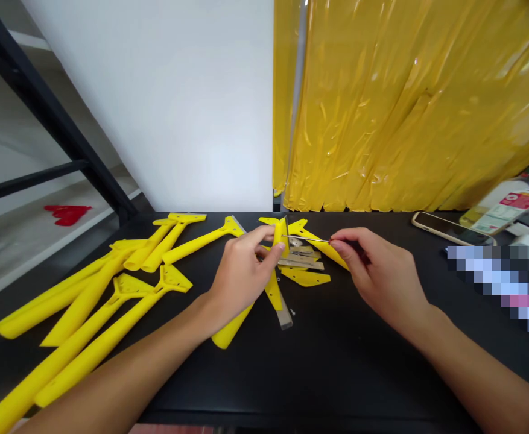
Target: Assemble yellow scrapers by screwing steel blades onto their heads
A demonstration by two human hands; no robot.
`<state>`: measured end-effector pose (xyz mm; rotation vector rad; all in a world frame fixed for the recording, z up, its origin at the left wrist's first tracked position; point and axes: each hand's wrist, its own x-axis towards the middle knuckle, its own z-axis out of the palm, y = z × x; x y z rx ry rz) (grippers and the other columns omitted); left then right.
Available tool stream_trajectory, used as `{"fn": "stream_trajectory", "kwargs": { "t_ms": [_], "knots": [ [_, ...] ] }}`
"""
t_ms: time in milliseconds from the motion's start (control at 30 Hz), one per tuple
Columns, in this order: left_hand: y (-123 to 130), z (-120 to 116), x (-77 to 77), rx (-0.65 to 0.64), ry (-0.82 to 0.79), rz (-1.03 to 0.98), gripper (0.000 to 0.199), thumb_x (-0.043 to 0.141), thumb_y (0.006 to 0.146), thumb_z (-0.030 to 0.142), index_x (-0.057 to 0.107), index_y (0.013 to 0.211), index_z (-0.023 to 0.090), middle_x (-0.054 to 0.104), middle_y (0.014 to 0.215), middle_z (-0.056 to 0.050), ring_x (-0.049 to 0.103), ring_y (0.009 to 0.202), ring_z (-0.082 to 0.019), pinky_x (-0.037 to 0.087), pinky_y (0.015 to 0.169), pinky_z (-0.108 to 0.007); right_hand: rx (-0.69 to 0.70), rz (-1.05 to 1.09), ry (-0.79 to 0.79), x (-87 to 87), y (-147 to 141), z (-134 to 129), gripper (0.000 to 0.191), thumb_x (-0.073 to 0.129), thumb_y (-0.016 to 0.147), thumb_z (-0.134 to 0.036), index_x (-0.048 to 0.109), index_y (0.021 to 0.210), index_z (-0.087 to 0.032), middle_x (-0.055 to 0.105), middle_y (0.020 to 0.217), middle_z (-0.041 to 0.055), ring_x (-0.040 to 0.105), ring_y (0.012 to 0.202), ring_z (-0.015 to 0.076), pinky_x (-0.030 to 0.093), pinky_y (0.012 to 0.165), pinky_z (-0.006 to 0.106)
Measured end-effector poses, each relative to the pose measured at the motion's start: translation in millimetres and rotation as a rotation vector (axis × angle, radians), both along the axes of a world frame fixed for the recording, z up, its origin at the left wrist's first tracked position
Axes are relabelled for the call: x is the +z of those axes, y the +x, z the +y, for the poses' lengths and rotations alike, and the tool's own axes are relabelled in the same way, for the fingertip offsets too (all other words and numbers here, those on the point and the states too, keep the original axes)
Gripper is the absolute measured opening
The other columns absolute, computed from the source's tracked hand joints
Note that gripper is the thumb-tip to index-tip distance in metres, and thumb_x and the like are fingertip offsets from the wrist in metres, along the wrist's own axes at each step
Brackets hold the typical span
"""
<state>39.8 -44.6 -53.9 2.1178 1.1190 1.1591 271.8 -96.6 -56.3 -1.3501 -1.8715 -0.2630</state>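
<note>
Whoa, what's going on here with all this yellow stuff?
A person is working with both bare hands. The left hand has a yellow piece in its grip. The right hand pinches a thin metal rod that points at that piece; whether its tip touches is hard to tell. Metal strips lie below them on the black table. More yellow pieces with long handles lie on the left.

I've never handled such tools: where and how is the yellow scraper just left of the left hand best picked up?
Probably pick up the yellow scraper by mid-handle, from above, fingers across it. The handle is long and rounded, with black table showing along both sides; its head, edged by a thin grey strip, lies close to the left hand.
</note>
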Motion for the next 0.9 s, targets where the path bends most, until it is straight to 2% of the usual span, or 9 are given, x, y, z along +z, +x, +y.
{"fn": "stream_trajectory", "kwargs": {
  "t_ms": [200,333,467,667,800,900],
  "knots": [
    [-1.6,2.4,-0.7,0.032,0.051,-0.014,0.019,0.063,0.095,0.031,0.065,0.109,0.019,0.072,0.103,-0.005,0.069,0.067,-0.013,0.053,0.059,-0.023,0.033,-0.013,-0.21,-4.0,-3.4,2.7,0.022,0.046,0.105,-0.04,0.058,0.102,-0.022,0.07,0.075,-0.0002,0.067,0.06,0.0171,0.043,0.054,0.027],
    [-2.5,2.9,-0.4,0.021,0.059,-0.046,0.025,0.063,0.095,0.032,0.066,0.116,0.019,0.074,0.102,-0.005,0.07,0.067,-0.014,0.054,0.057,-0.025,0.048,0.02,-0.208,-8.5,-6.6,3.2,0.019,0.051,0.102,-0.04,0.054,0.108,-0.021,0.073,0.084,0.0023,0.069,0.065,0.0183,0.044,0.055,0.027],
    [-2.2,1.4,0.7,0.032,0.095,-0.02,0.025,0.064,0.094,0.031,0.068,0.115,0.018,0.076,0.099,-0.006,0.07,0.067,-0.015,0.054,0.058,-0.026,0.038,-0.011,-0.17,-7.8,-5.9,1.7,0.02,0.047,0.104,-0.037,0.057,0.1,-0.02,0.072,0.086,0.0041,0.067,0.069,0.019,0.043,0.06,0.029],
    [-0.2,-1.5,2.0,0.061,0.119,0.022,0.025,0.064,0.094,0.03,0.07,0.114,0.016,0.076,0.097,-0.007,0.07,0.07,-0.016,0.055,0.061,-0.028,0.127,0.051,-0.278,-0.6,-6.7,-0.3,0.038,0.036,0.107,-0.039,0.055,0.08,-0.021,0.059,0.066,-0.0009,0.054,0.057,0.0139,0.038,0.057,0.028],
    [-0.3,-0.2,2.1,0.052,0.106,0.001,0.024,0.064,0.094,0.029,0.07,0.113,0.017,0.076,0.094,-0.006,0.069,0.069,-0.016,0.053,0.059,-0.026,0.11,0.107,-0.366,-3.2,-9.3,0.2,0.024,0.045,0.104,-0.043,0.054,0.098,-0.022,0.061,0.07,-0.0028,0.056,0.056,0.0139,0.037,0.054,0.026],
    [-0.8,0.7,2.1,0.036,0.108,-0.024,0.022,0.064,0.094,0.029,0.07,0.112,0.017,0.075,0.093,-0.005,0.068,0.065,-0.014,0.052,0.058,-0.025,0.092,0.079,-0.337,-7.4,-9.2,0.9,0.019,0.048,0.103,-0.04,0.053,0.104,-0.022,0.067,0.081,0.0004,0.062,0.064,0.0161,0.04,0.058,0.027]
  ]
}}
